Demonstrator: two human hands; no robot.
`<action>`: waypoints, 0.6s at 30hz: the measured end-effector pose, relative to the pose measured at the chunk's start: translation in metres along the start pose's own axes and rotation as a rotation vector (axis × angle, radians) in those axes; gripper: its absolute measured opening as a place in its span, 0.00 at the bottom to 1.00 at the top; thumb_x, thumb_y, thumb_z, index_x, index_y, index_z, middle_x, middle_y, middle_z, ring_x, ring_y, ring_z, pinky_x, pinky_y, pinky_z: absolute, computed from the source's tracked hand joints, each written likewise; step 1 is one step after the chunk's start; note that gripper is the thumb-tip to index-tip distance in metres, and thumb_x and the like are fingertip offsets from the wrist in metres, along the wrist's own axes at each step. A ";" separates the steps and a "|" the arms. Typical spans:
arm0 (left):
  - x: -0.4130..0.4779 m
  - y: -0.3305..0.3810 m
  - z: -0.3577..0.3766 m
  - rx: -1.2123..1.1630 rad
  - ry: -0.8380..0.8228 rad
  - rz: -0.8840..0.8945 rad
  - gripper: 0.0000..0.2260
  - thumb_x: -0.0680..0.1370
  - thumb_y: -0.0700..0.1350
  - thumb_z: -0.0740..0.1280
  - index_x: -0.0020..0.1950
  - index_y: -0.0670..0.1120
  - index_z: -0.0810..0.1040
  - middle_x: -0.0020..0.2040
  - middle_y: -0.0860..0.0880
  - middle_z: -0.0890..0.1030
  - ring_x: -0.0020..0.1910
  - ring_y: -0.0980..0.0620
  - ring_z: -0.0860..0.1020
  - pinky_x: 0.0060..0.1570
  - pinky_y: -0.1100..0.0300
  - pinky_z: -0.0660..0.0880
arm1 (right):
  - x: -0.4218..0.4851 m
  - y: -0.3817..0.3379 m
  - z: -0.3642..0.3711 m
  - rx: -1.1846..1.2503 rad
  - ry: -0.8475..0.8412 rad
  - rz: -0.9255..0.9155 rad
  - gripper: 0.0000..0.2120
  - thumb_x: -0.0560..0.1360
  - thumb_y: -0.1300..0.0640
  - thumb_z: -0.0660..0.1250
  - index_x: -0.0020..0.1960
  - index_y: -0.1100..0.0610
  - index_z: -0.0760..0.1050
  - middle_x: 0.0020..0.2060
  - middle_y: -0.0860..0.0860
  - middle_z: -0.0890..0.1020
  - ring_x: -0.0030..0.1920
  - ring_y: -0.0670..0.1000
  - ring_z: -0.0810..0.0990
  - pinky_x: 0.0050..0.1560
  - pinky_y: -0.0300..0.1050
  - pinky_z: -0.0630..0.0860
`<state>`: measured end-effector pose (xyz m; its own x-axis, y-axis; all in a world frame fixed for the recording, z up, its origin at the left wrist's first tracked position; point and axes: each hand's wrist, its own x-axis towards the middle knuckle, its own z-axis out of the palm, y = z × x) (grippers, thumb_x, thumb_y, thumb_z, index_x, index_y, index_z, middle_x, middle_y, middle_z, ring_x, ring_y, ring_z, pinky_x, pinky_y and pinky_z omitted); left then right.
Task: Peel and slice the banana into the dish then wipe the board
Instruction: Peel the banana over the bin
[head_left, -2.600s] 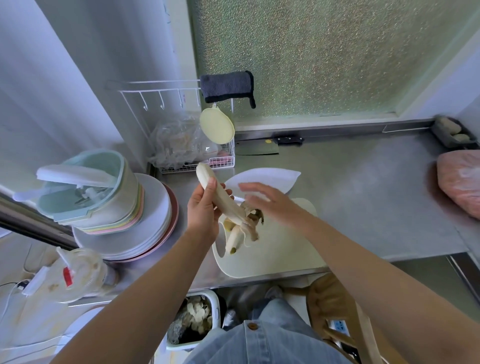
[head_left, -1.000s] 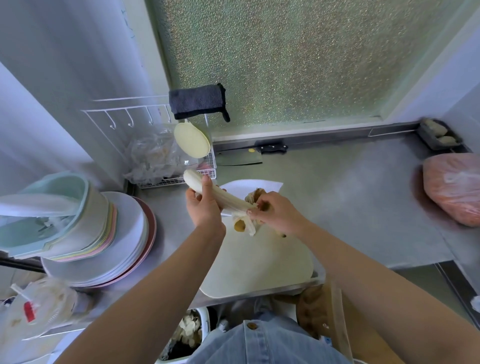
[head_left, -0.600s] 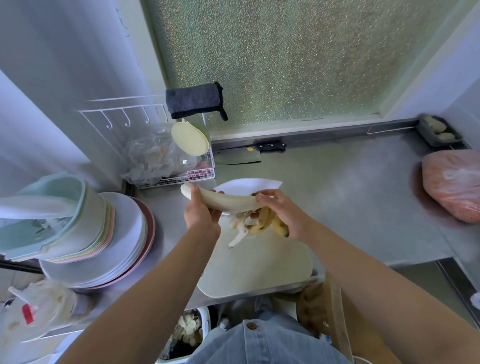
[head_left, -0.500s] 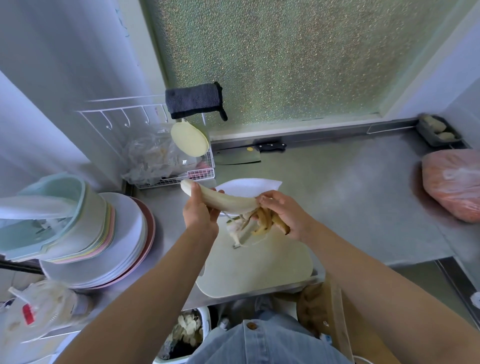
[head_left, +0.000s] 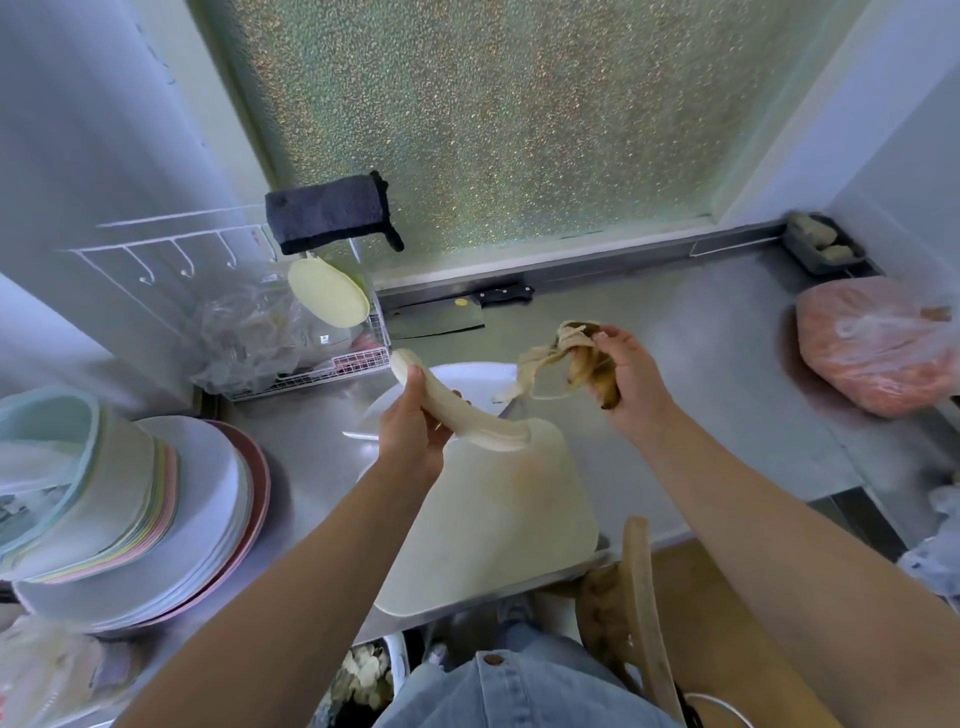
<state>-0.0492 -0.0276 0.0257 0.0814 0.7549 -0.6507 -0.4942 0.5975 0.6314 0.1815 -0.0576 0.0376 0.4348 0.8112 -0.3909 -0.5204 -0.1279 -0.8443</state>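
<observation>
Pale peeled banana (head_left: 462, 415) is being gripped mid-length by the left hand (head_left: 413, 434), fingers curled, above the cutting board's (head_left: 493, 525) far edge, near the white dish (head_left: 467, 382). Loose peel (head_left: 571, 358) is being clutched by the right hand (head_left: 631, 382), apart, further right.

Soft daylight comes through the frosted window (head_left: 519, 130) behind the far edge of the surface (head_left: 701, 374), and its glass sparkles with fine speckles. The steel shows a pale sheen and no hard glare. Shadows are weak: one beside the pink bag (head_left: 872, 348) at the right edge, one under the stack of plates (head_left: 197, 519) at the left. Straight lines lean outward toward the frame's edges. The banana peel (head_left: 550, 358) is smeared, and the lower left corner is soft.
</observation>
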 end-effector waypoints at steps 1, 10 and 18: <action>0.003 -0.003 0.004 0.008 -0.008 -0.013 0.13 0.78 0.52 0.66 0.52 0.41 0.75 0.45 0.39 0.81 0.43 0.43 0.82 0.48 0.47 0.79 | 0.004 -0.002 -0.007 -0.010 0.038 -0.017 0.06 0.79 0.63 0.60 0.49 0.53 0.73 0.43 0.54 0.80 0.40 0.51 0.79 0.38 0.46 0.74; 0.017 -0.022 0.029 0.019 -0.099 -0.099 0.15 0.82 0.50 0.60 0.56 0.38 0.73 0.48 0.40 0.77 0.46 0.42 0.80 0.49 0.44 0.78 | 0.017 0.030 -0.072 -0.105 0.292 0.098 0.07 0.79 0.65 0.58 0.49 0.56 0.72 0.40 0.57 0.78 0.34 0.53 0.77 0.35 0.46 0.69; 0.020 -0.027 0.030 0.066 -0.171 -0.195 0.20 0.82 0.54 0.58 0.64 0.39 0.73 0.53 0.42 0.81 0.58 0.44 0.78 0.61 0.43 0.73 | 0.011 0.026 -0.044 -1.318 0.258 0.165 0.23 0.75 0.45 0.62 0.68 0.49 0.66 0.64 0.57 0.67 0.62 0.58 0.71 0.62 0.51 0.68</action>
<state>-0.0083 -0.0206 0.0076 0.3175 0.6549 -0.6858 -0.3978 0.7485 0.5306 0.2052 -0.0765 -0.0047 0.6364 0.6226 -0.4553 0.4434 -0.7783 -0.4445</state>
